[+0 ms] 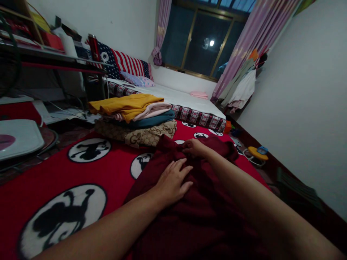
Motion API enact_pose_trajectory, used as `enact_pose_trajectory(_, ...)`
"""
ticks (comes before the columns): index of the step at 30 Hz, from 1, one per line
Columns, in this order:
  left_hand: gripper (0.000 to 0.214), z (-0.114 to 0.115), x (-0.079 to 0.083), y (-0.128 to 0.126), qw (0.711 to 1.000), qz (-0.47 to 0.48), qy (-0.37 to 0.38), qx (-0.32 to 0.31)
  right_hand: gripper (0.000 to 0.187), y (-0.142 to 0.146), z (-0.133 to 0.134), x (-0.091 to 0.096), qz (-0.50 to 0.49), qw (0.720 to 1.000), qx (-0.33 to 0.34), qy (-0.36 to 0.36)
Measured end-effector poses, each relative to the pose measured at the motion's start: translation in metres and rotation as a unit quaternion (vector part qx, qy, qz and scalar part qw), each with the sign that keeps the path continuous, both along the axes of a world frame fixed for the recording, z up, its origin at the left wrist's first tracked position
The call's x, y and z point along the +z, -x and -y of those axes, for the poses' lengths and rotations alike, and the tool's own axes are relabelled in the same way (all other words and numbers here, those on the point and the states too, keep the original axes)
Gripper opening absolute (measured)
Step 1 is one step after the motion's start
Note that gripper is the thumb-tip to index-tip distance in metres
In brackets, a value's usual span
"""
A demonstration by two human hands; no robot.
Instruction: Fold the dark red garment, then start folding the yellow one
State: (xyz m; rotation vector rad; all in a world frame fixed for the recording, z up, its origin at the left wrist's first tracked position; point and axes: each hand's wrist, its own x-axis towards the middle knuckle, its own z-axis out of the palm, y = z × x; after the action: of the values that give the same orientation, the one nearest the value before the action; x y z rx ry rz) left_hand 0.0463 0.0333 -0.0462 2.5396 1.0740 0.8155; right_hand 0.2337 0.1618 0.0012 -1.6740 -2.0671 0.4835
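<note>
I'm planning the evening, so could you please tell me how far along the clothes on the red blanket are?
Done: a stack of folded clothes sits at the far end of the red blanket. In hand: the dark red garment lies rumpled, with the left hand flat on it and the right hand pinching its far edge. Left: this piece, not yet folded or stacked.

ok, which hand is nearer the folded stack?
Right. The right hand grips the maroon cloth at its far edge, near the stack; the left hand lies flat on it, farther back.
</note>
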Motion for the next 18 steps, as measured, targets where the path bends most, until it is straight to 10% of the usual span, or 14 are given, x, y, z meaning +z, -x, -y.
enact_pose_trajectory(3, 0.043, -0.014, 0.01, 0.009, 0.998, 0.037, -0.003, 0.047, 0.01, 0.007, -0.011, -0.008, -0.041, 0.997, -0.039, -0.051)
enact_pose_trajectory(11, 0.055, -0.051, 0.0, 0.034, 0.99, -0.138, 0.031, 0.028, 0.072, 0.015, -0.007, -0.052, -0.121, 0.99, -0.017, -0.063)
enact_pose_trajectory(18, 0.044, -0.063, -0.012, 0.038, 0.997, -0.067, 0.027, 0.016, 0.057, 0.027, 0.059, -0.046, 0.129, 0.991, 0.025, 0.013)
